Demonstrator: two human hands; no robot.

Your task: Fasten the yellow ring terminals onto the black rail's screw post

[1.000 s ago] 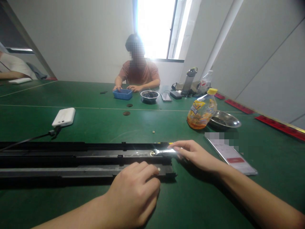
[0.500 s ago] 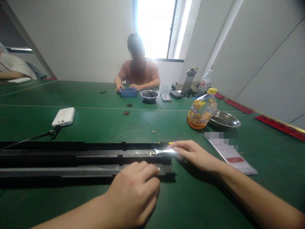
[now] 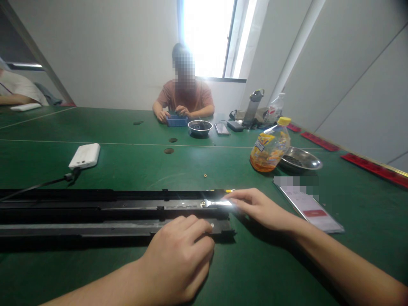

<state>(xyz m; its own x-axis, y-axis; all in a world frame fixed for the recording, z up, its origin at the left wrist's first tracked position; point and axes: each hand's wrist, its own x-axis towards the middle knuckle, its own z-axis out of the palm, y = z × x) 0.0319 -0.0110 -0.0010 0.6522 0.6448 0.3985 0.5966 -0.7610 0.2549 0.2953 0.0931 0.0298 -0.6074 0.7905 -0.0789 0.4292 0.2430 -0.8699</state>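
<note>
Two long black channel-shaped rails (image 3: 127,229) lie side by side across the table, running off to the left. My left hand (image 3: 181,255) rests closed over the right end of the nearer rail, with its fingertips partly hidden. A silver wrench (image 3: 218,203) is pinched in the fingers of my right hand (image 3: 259,208). It lies flat along the far rail, its head around a small brass-coloured nut (image 3: 203,204). Another small nut (image 3: 205,175) lies on the green tabletop beyond the rails.
A white power bank (image 3: 84,156) with a black cable sits at left. To the right are a phone (image 3: 310,208), a yellow-capped bottle (image 3: 269,146) and a metal bowl (image 3: 307,160). Across the table, a person handles a blue tray (image 3: 177,121) beside another bowl (image 3: 199,128).
The wrench's head has shifted slightly left and now sits around the nut. My left hand has stayed put. Across the table, the blue tray has slid right and the person's hand has risen.
</note>
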